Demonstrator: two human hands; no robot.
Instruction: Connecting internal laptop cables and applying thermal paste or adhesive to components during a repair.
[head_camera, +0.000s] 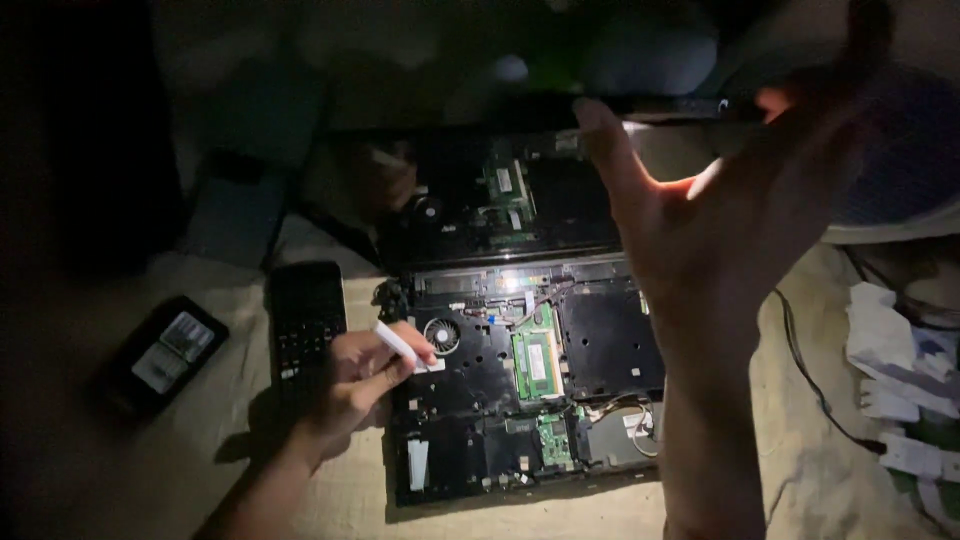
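An opened black laptop base lies on a pale cloth with its insides bare: a round fan, a green memory module and a small green board. My left hand rests at the base's left edge and pinches a small white stick-shaped piece just left of the fan. My right hand is raised high above the base, with thumb and fingers gripping the ends of a dark flat object. What that object is stays too dark to tell.
A second black panel with a green board sits behind the base. A black keypad and a dark labelled device lie to the left. A black cable and white papers are at the right. The surroundings are very dark.
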